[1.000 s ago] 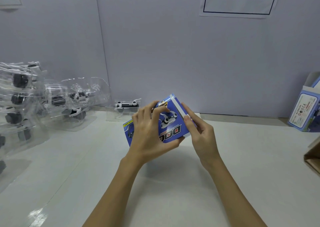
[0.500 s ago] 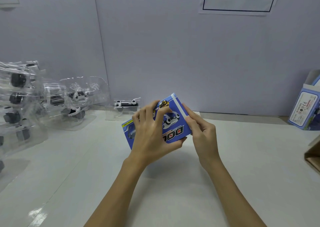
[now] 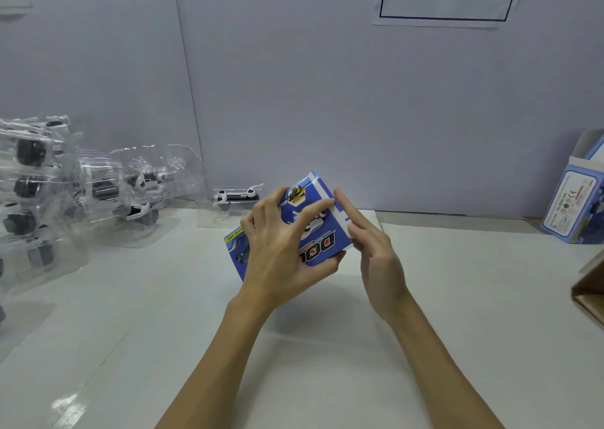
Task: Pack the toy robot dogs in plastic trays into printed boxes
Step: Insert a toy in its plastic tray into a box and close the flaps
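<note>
Your left hand (image 3: 277, 249) grips the box (image 3: 313, 229) just above the table (image 3: 327, 379), at center: fingers curl over its printed face, and the thumb hooks under the near edge. The box tilts, its long axis running from 8 o'clock up to 2 o'clock, the low end toward your left, the high end toward the wall. The "DOG" lettering reads upside down from where you stand.

Your right hand (image 3: 376, 252) rests against the box's right end, index finger straight along the white flap edge, the other fingers loosely bent behind it; you can't tell whether they pinch anything.

At 9 to 10 o'clock the trays (image 3: 98, 193) pile up, each with a toy dog inside. One lone tray (image 3: 235, 200) sits at 11 o'clock, just behind the box. At 3 o'clock an open box (image 3: 575, 206) stands by the wall, and a carton (image 3: 591, 288) edge shows nearer you.
</note>
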